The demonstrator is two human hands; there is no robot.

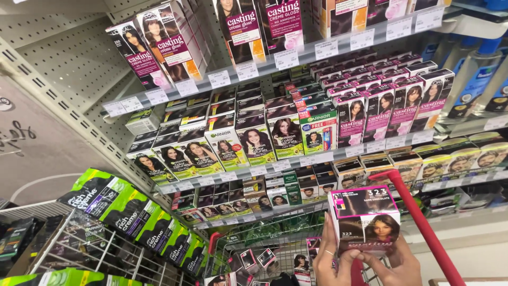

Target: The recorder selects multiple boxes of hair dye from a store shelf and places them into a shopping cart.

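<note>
Pink-edged dark hair-dye box in hands

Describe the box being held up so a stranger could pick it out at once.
Start at the red shopping cart handle in the lower right, in front of the shelves of hair colour boxes. Just left of it, both hands, left hand and right hand, hold one dark box from below. Unlike the shelved ones, it is off the shelf, pink-edged, above the cart.

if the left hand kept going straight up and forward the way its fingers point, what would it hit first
The left hand already grips the hair dye box, so that box leads. Beyond it, probably the boxes on the low shelf behind the red-handled cart, though depth is hard to judge.
</note>
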